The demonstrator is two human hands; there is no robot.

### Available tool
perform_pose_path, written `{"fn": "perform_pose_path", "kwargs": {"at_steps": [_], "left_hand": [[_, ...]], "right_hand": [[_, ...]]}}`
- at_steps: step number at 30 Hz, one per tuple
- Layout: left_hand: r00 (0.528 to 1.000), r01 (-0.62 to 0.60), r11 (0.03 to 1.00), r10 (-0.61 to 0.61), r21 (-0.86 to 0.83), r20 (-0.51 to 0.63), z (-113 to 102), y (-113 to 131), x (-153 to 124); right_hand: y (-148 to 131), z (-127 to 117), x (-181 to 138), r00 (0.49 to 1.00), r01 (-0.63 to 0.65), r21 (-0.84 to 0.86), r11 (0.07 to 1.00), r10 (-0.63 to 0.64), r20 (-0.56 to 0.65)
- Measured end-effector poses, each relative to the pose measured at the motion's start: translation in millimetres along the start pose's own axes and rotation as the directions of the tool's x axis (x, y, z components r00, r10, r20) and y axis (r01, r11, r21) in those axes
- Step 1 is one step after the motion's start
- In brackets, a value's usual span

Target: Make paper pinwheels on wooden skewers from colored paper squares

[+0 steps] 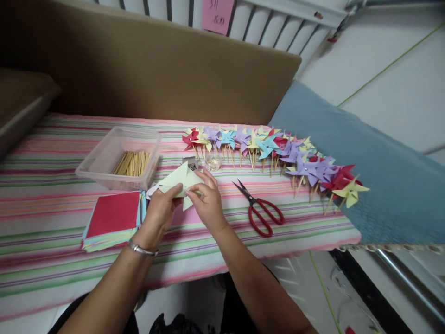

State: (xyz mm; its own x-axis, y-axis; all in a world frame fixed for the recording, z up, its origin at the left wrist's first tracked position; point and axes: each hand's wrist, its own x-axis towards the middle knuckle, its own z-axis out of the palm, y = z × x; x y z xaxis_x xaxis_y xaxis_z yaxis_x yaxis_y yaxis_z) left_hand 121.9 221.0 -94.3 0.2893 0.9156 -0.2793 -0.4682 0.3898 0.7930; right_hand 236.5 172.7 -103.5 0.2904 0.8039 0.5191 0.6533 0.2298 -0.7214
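Observation:
A pale green paper pinwheel, its blades partly folded, is held up over the table between both hands. My left hand grips its left side, thumb on top. My right hand pinches near its middle and right edge; any small part between those fingertips is too small to make out. Just behind the hands stand a small open box with dark metal bits and a round clear tub. Under the hands lies a pink paper sheet.
Left stands a clear plastic box of wooden sticks, with a stack of coloured paper squares before it. Red-handled scissors lie right of my hands. Several finished pinwheels line the back right. Behind rises a brown board.

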Motion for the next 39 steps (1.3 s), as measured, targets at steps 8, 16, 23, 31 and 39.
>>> {"fn": "perform_pose_path", "kwargs": {"at_steps": [8,16,23,31,39], "left_hand": [[0.999,0.04,0.999,-0.04,-0.032,-0.021,2.9,-2.6,-4.3],[0.998,0.063,0.994,-0.064,-0.086,-0.015,3.0,-4.2,-4.3],[0.999,0.044,0.991,-0.04,-0.125,0.037,6.6,-5.6,-7.9],[1.0,0.021,0.994,-0.021,-0.108,0.001,6.2,-11.9,-6.0],[0.998,0.057,0.998,-0.056,0.038,-0.027,2.1,3.4,-4.2]], "right_hand": [[-1.7,-0.2,-0.5,0.999,-0.035,-0.026,0.999,0.034,-0.019],[-2.4,2.2,0.5,0.996,-0.087,-0.029,0.996,0.086,-0.035],[-1.5,4.0,1.2,0.994,-0.085,-0.017,0.996,0.084,-0.07],[-3.5,5.9,-0.5,0.995,-0.089,-0.011,0.996,0.089,-0.038],[1.6,-12.3,11.3,0.905,-0.41,0.369,0.834,0.421,0.054]]}}
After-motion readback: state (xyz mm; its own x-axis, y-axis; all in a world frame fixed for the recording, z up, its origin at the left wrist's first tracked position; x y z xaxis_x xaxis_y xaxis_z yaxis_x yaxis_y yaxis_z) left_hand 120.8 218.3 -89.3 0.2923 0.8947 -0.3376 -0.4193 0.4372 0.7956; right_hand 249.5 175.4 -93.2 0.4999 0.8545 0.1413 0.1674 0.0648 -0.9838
